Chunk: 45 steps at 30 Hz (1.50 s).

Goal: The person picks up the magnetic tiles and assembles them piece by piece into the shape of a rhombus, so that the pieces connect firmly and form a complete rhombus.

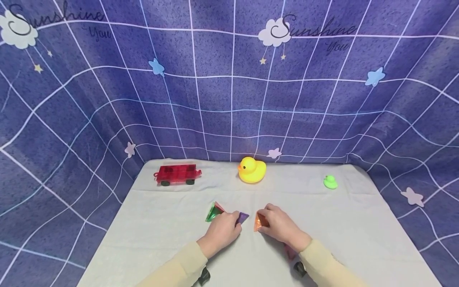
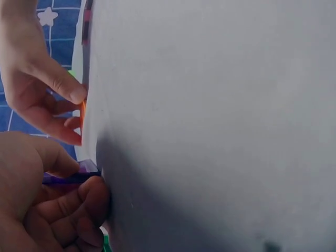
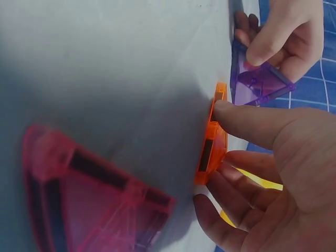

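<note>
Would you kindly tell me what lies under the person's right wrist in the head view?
Part of a pink piece shows beneath the right wrist; whatever the wrist covers cannot be seen there.

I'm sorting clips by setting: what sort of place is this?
Probably a tabletop play area, perhaps staged: star-and-cloud fabric rises behind a yellow rubber duck and a red toy wagon.

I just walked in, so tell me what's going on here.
A person's left hand pinches a purple triangular tile, and the right hand pinches an orange tile; the two are apart. A green piece shows beside the left hand, and a pink tile lies by the right wrist. Farther back are a red wagon, yellow duck and small green duck.
</note>
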{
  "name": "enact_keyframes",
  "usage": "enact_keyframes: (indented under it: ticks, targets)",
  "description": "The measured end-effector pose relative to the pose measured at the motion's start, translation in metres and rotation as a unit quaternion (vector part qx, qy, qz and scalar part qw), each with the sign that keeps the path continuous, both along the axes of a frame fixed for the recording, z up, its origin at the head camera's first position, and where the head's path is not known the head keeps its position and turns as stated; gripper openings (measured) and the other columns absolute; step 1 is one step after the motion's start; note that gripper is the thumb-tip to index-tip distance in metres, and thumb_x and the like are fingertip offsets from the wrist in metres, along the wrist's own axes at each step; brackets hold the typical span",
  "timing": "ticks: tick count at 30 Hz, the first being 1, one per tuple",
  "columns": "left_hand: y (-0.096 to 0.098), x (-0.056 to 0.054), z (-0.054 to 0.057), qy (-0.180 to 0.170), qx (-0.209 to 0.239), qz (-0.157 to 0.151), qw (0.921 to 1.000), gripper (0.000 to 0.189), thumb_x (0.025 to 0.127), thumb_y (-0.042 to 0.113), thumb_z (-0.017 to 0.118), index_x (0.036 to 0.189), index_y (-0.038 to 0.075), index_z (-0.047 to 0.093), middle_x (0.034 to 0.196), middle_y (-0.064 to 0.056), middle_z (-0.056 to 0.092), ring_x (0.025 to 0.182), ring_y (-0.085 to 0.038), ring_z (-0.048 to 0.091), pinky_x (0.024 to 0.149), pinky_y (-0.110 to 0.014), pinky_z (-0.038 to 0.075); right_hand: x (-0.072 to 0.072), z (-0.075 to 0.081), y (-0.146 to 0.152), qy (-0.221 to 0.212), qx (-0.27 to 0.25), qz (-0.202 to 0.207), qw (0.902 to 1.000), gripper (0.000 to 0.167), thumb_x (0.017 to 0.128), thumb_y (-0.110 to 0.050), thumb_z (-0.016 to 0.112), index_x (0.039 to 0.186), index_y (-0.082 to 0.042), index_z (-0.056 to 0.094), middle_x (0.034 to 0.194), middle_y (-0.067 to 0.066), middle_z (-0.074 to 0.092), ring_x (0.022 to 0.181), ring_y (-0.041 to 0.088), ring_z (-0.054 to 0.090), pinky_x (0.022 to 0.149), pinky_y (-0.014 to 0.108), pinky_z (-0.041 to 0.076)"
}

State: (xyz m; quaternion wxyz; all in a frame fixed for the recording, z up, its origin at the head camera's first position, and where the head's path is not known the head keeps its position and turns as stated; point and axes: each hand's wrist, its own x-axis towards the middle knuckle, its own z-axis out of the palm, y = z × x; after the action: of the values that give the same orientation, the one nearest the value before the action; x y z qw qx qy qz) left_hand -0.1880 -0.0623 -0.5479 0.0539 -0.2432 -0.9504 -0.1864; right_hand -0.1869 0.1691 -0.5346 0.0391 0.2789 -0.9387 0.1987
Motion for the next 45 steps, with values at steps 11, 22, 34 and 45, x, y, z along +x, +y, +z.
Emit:
enact_keyframes:
  ticks: [11,22,34,45]
  targets:
    - [0.005,-0.001,-0.007,0.007,-0.02,-0.013,0.9997,0.015,0.089,0.015,0.075,0.082,0.011,0.062,0.065,0.002,0.059,0.053,-0.011,0.052,0.049,-0.033,0.042,-0.001,-0.001,-0.01,-0.008,-0.014,0.025,0.9996,0.049,0.078,-0.02,0.093,0.118,0.0,0.073,0.093,0.003,0.057,0.074,0.012,0.047,0.063,0.029,0.042]
    - [0.008,-0.001,-0.005,0.004,-0.026,-0.015,0.9995,0.015,0.089,0.015,0.075,0.081,0.012,0.063,0.064,0.003,0.058,0.053,-0.01,0.051,0.049,-0.032,0.041,-0.001,0.007,-0.017,-0.035,-0.016,0.02,0.999,0.051,0.077,-0.016,0.094,0.121,0.001,0.073,0.092,0.004,0.056,0.073,0.013,0.046,0.062,0.03,0.04]
    - [0.01,-0.001,-0.007,0.017,-0.017,-0.023,0.9994,0.018,0.089,0.014,0.075,0.079,0.013,0.06,0.063,0.004,0.057,0.053,-0.009,0.053,0.048,-0.032,0.04,-0.004,0.003,-0.017,-0.04,-0.013,0.02,0.9989,0.053,0.077,-0.018,0.094,0.122,0.001,0.072,0.093,0.004,0.056,0.074,0.012,0.046,0.063,0.029,0.041]
    - [0.012,-0.001,-0.005,0.001,-0.01,-0.024,0.9997,0.019,0.088,0.013,0.074,0.079,0.013,0.058,0.063,0.005,0.054,0.053,-0.009,0.048,0.049,-0.031,0.039,-0.005,0.002,-0.018,-0.043,-0.009,0.013,0.9989,0.053,0.077,-0.019,0.094,0.123,-0.002,0.073,0.092,0.002,0.056,0.074,0.012,0.047,0.063,0.029,0.042]
